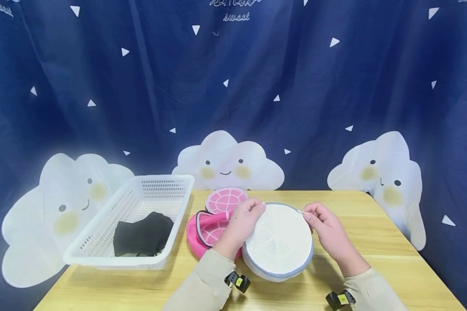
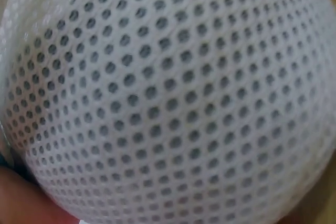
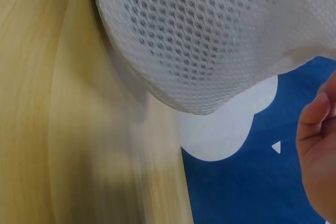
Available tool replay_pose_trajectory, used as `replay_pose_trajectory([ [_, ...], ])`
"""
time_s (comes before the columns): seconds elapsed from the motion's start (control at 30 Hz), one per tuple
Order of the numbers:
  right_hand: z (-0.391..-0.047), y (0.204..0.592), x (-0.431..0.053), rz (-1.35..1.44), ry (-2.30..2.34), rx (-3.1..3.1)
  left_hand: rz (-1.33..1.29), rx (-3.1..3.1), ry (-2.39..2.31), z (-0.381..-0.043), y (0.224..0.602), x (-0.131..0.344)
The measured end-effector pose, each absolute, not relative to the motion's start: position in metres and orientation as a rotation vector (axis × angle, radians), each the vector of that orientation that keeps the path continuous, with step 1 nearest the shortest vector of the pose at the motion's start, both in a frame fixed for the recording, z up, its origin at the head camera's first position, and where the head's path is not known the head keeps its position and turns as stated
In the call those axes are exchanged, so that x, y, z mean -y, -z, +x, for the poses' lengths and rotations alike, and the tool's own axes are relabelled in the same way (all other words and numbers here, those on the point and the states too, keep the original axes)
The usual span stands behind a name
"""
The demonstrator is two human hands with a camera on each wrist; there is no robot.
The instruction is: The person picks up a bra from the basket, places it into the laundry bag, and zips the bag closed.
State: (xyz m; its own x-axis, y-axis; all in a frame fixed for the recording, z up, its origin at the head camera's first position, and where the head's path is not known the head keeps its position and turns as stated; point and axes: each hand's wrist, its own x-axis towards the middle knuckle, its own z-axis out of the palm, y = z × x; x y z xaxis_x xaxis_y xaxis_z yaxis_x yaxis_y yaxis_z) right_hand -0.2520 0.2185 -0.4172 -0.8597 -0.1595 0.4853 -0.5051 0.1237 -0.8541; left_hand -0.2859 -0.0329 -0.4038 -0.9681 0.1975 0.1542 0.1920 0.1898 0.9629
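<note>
A round white mesh laundry bag (image 1: 282, 239) with a blue-grey rim is tilted up over the table, its flat lid facing the head camera. My left hand (image 1: 243, 222) grips the bag's upper left rim, thumb on top. At the upper right rim, my right hand (image 1: 324, 226) pinches a small pale zipper pull (image 1: 301, 211) between thumb and forefinger. White mesh (image 2: 173, 98) fills the left wrist view. In the right wrist view the bag's rounded side (image 3: 178, 40) hangs beside the right fingers (image 3: 315, 119).
Behind my left forearm lies a pink mesh bag (image 1: 194, 239), with a round pink patterned panel (image 1: 226, 199) at the back. On the left, a white perforated plastic basket (image 1: 179, 216) contains black cloth (image 1: 144, 235). A blue curtain (image 1: 233, 108) hangs behind the wooden table (image 1: 385, 242).
</note>
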Motion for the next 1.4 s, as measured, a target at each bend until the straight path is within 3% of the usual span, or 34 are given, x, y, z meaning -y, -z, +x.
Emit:
replay_pose_trajectory([
  [0.33,-0.253,0.416,-0.219,0.622,-1.864,2.134,0.279,-2.22,-2.281,-0.287,0.409,0.025],
  [0.53,-0.252,0.408,-0.223,0.478,-1.929,1.992,0.363,-2.001,-2.386,-0.289,0.406,0.024],
  [0.97,-0.256,0.402,-0.237,-0.024,-1.724,2.097,0.716,-1.866,-2.065,-0.275,0.409,0.015],
  [1.4,-0.261,0.407,-0.248,-0.133,-1.558,2.103,0.799,-1.872,-1.878,-0.272,0.417,0.006],
])
